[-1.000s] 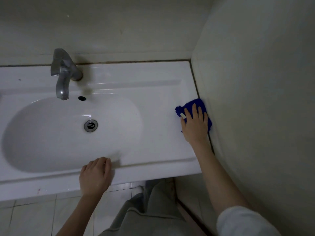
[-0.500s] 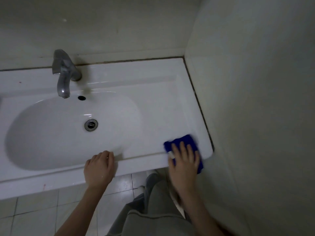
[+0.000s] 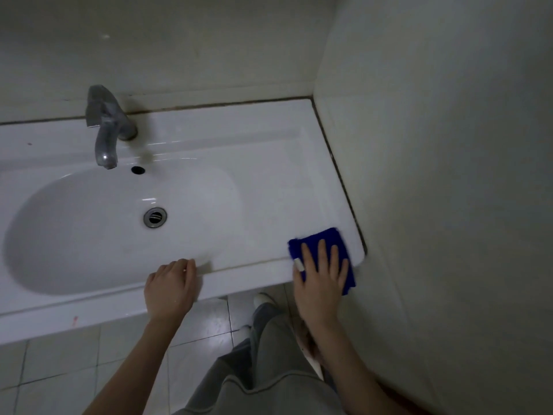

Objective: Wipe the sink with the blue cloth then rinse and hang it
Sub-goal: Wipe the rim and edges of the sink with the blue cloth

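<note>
Nearest the camera: grey trousers [image 3: 269,369] and, below the sink's edge, a white shoe [image 3: 263,299] on the pale floor tiles [image 3: 59,363].

Left grip [image 3: 170,287]: knuckles up, fingers bent over the front rim of the white sink [image 3: 269,181], holding it. The thumb is hidden.

Right grip [image 3: 321,280]: fingers straight and slightly spread, palm down, pressing flat on the blue cloth [image 3: 317,238]. The cloth lies under this grip on the sink's front right corner, with one edge hanging past the front rim. Blue shows ahead of the fingertips and on both sides of them. A small white tag [image 3: 298,265] sits by the thumb side. The side wall [image 3: 449,175] is just to the right of this grip.

Beyond the left grip: the oval basin [image 3: 89,229], with the metal drain [image 3: 154,217] straight ahead. Past the drain is the dark overflow hole [image 3: 138,170]. The grey metal faucet [image 3: 104,130] stands further back, spout over the basin's far edge.

Farthest: the back wall [image 3: 179,55], meeting the sink along a dark seam.
</note>
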